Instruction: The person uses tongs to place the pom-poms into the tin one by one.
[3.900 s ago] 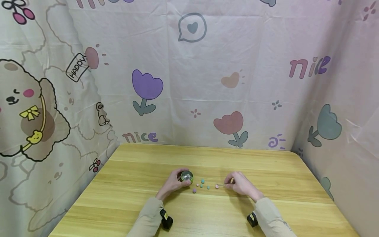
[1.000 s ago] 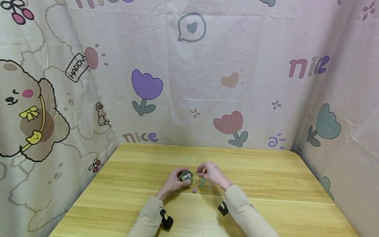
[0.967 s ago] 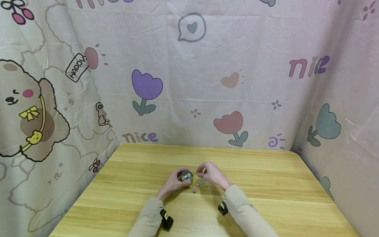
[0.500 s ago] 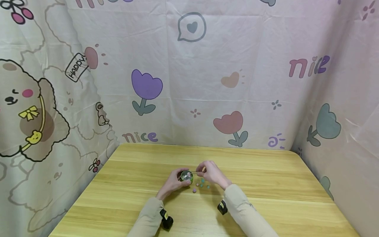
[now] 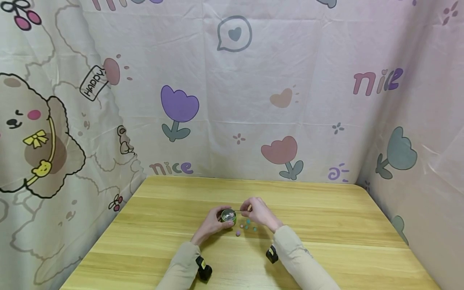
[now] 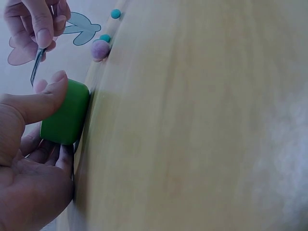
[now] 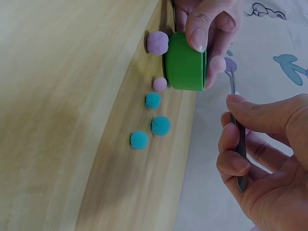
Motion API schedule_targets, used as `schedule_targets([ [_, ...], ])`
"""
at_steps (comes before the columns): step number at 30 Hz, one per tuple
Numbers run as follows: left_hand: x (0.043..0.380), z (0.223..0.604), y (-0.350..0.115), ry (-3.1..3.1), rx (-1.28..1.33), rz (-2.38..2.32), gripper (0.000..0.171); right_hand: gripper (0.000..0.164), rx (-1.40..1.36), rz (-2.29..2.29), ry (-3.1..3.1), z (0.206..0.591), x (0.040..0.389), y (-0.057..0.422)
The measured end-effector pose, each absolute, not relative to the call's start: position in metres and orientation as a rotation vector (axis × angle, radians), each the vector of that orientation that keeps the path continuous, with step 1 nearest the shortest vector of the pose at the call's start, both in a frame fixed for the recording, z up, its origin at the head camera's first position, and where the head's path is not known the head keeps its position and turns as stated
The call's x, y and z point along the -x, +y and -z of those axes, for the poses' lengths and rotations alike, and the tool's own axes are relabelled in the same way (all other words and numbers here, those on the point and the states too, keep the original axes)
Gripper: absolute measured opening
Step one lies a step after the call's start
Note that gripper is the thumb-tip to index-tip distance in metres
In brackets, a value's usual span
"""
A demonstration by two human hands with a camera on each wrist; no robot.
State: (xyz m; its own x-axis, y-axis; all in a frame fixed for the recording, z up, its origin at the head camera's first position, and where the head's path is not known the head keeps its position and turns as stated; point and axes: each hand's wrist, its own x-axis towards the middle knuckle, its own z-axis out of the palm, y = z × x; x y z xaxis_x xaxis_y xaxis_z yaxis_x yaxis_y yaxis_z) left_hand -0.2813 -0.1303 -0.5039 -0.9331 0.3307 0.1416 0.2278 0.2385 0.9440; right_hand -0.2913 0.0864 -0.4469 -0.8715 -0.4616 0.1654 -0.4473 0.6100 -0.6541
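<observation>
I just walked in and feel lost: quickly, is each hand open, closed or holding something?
Left hand: holding a green, round, open-topped container.
Right hand: holding slim metal tweezers, with a pale pink fuzzy ball at their tips.

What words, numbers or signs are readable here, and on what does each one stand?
"HAPPY": drawn sign, left cloth
"nice": back cloth, right side
"nice": back cloth, lower left
Top-edge lettering: cut off, unreadable
Black wrist cameras: any print too small to read
Green container: no lettering visible

My feeds show three teal pom-poms (image 7: 160, 125), two pink pom-poms (image 7: 160, 84), one purple pom-pom (image 7: 157, 43), one green tin (image 7: 185, 62), one pair of tweezers (image 7: 241, 149), two hands (image 5: 261, 212).
</observation>
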Motion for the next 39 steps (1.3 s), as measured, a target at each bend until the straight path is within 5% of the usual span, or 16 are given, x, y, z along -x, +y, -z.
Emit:
schedule_targets([
  [39, 0.2823, 0.5052, -0.1305, 2.388, -0.532, -1.813, 0.064, 0.014, 0.76, 0.969, 2.934, 0.4506, 0.2922, 0.0896],
])
